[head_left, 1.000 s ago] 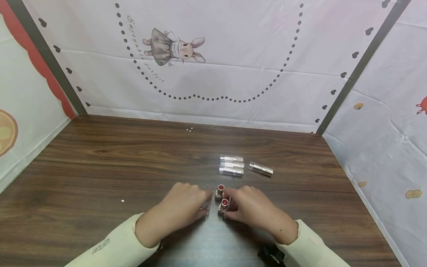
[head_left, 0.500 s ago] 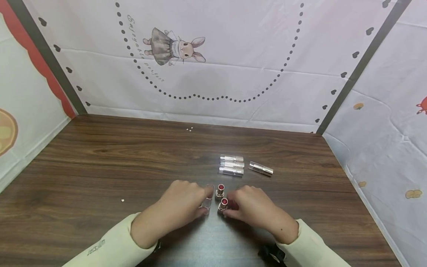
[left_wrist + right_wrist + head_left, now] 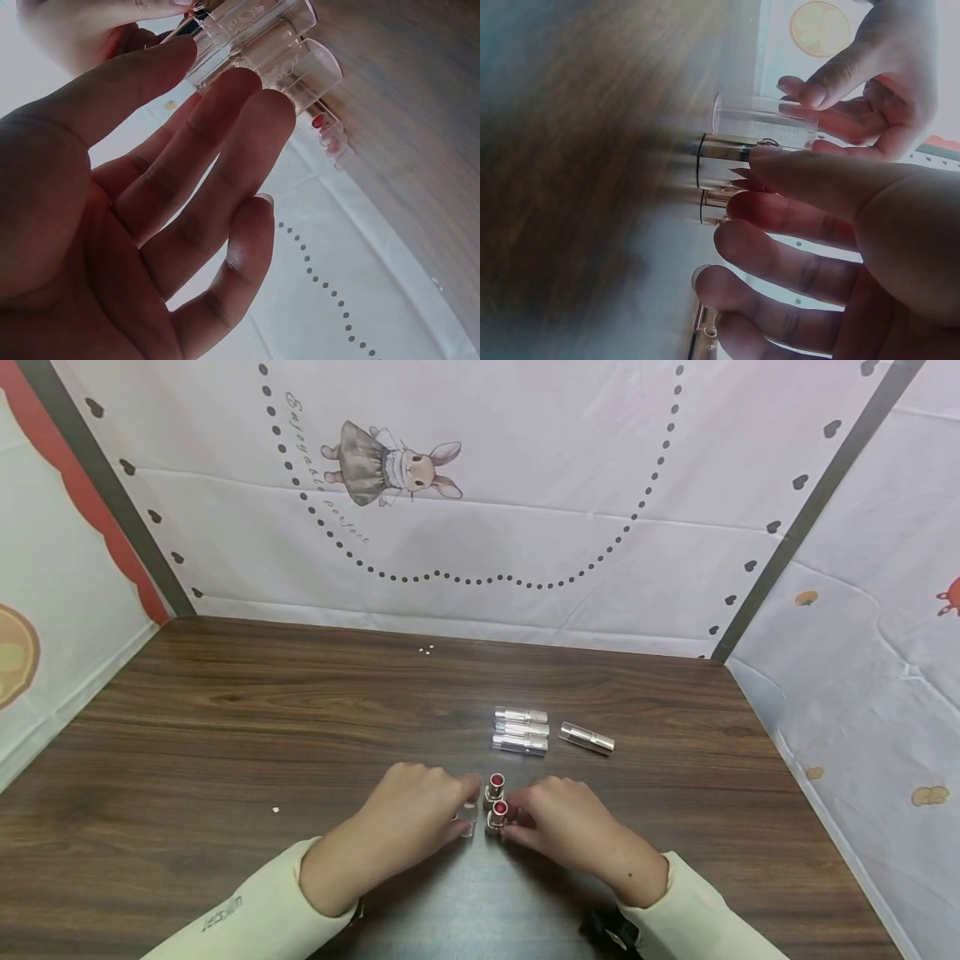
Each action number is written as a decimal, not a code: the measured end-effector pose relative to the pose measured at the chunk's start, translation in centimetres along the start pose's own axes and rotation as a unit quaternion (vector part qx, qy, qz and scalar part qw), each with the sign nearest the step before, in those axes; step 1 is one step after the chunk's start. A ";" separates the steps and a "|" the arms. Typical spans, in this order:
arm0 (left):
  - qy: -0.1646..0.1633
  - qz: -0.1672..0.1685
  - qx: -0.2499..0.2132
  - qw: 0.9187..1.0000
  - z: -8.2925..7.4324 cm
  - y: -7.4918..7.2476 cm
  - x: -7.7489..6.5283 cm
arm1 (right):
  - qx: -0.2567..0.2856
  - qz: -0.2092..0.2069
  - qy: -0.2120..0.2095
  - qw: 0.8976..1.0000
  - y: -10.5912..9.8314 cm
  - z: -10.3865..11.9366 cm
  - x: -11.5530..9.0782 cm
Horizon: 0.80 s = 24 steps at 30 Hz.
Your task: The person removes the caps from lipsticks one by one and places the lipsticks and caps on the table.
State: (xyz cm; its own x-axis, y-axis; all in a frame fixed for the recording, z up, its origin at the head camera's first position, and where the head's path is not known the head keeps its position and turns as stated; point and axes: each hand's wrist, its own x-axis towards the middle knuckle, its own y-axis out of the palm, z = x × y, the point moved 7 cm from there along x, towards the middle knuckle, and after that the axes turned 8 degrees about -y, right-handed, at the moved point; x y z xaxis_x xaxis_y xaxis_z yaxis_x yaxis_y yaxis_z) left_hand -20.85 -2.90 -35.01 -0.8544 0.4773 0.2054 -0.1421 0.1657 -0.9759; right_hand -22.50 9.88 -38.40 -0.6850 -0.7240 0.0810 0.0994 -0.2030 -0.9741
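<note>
Two opened lipsticks with red tips stand upright, one behind the other, near the table's front middle. My right hand (image 3: 566, 822) pinches the nearer lipstick (image 3: 498, 818) between thumb and index finger. The farther lipstick (image 3: 495, 788) stands just behind it, very close. To their left, two clear caps (image 3: 311, 71) stand side by side on the table. My left hand (image 3: 405, 810) holds the caps between its thumb at the near side and its fingers at the far side. In the head view that hand partly hides them.
Beyond the hands, three silver tubes with clear ends (image 3: 521, 732) lie in a row. Another such tube (image 3: 587, 739) lies slanted to their right. Small white bits (image 3: 426, 651) sit near the back edge of the wooden table (image 3: 187, 735). Printed cloth walls (image 3: 525, 460) enclose it.
The nearer lipstick has shifted slightly left and away, closer to the farther one, with my right fingers on it. My left fingers have shifted a little around the clear caps.
</note>
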 end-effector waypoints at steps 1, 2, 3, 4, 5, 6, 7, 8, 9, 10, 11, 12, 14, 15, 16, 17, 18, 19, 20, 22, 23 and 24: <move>0.001 -0.004 0.001 1.000 0.0 0.0 0.0 | -0.001 0.001 0.000 1.000 0.0 0.0 0.0; 0.002 -0.006 0.002 1.000 0.0 0.0 0.0 | -0.002 0.002 0.001 1.000 0.0 0.0 0.0; 0.002 -0.008 0.003 1.000 0.0 0.0 0.0 | -0.003 0.003 0.001 1.000 0.1 0.0 0.0; 0.002 -0.010 0.004 1.000 0.0 0.0 0.0 | -0.003 0.003 0.002 1.000 0.1 0.0 0.0; 0.001 -0.010 0.004 1.000 0.0 0.0 0.0 | -0.002 0.004 0.002 1.000 0.1 0.0 0.0; 0.001 -0.010 0.005 1.000 0.0 0.0 0.0 | -0.001 0.004 0.001 1.000 0.1 0.0 0.0; 0.001 -0.010 0.005 1.000 0.0 0.0 0.0 | -0.001 0.004 0.001 1.000 0.1 0.0 0.0; 0.001 -0.011 0.005 1.000 0.0 0.0 0.0 | 0.001 0.004 0.001 1.000 0.1 0.0 0.0; 0.001 -0.011 0.005 1.000 0.0 0.0 0.0 | 0.002 0.004 0.000 1.000 0.1 0.0 0.0; 0.001 -0.011 0.005 1.000 0.0 0.0 0.0 | 0.003 0.005 0.000 1.000 0.0 0.0 0.0; 0.002 -0.012 0.005 1.000 0.0 -0.1 0.0 | 0.003 0.006 -0.001 1.000 0.0 0.0 0.0; 0.003 -0.013 0.005 1.000 0.0 -0.1 0.0 | 0.003 0.006 -0.001 1.000 -0.1 0.0 0.0; 0.005 -0.017 0.004 1.000 0.0 -0.2 0.0 | 0.005 0.010 0.000 1.000 -0.3 -0.1 0.0; 0.006 -0.018 0.005 1.000 -0.1 -0.2 0.0 | 0.006 0.011 0.002 1.000 -0.4 -0.2 -0.1; 0.007 -0.019 0.006 1.000 -0.1 -0.2 0.0 | 0.010 0.012 0.004 1.000 -0.5 -0.3 -0.1; 0.007 -0.019 0.006 1.000 -0.1 -0.2 -0.1 | 0.013 0.013 0.008 1.000 -0.6 -0.4 -0.2; 0.007 -0.019 0.007 1.000 -0.1 -0.2 -0.1 | 0.015 0.013 0.011 1.000 -0.8 -0.6 -0.3; 0.008 -0.019 0.007 1.000 -0.1 -0.2 -0.1 | 0.016 0.011 0.016 1.000 -1.0 -0.9 -0.3; 0.008 -0.018 0.007 1.000 -0.1 -0.1 -0.1 | 0.015 0.007 0.022 1.000 -1.3 -1.2 -0.4; 0.007 -0.017 0.007 1.000 -0.1 -0.1 -0.2 | 0.015 -0.004 0.037 0.999 -2.0 -2.2 -0.5; 0.007 -0.016 0.007 1.000 -0.1 -0.1 -0.2 | 0.010 -0.011 0.047 0.999 -2.4 -2.7 -0.5; 0.007 -0.016 0.006 1.000 -0.1 -0.1 -0.2 | 0.004 -0.020 0.056 0.998 -2.8 -3.3 -0.5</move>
State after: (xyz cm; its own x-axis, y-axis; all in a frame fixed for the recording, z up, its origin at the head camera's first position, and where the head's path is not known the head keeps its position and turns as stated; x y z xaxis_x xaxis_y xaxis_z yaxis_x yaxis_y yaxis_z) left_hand -20.65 -2.96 -34.98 -0.8421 0.4843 0.2372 -0.1751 0.1703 -0.9697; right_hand -24.79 13.02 -36.46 -0.7653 -0.6367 0.0950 0.0755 -0.2353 -0.9690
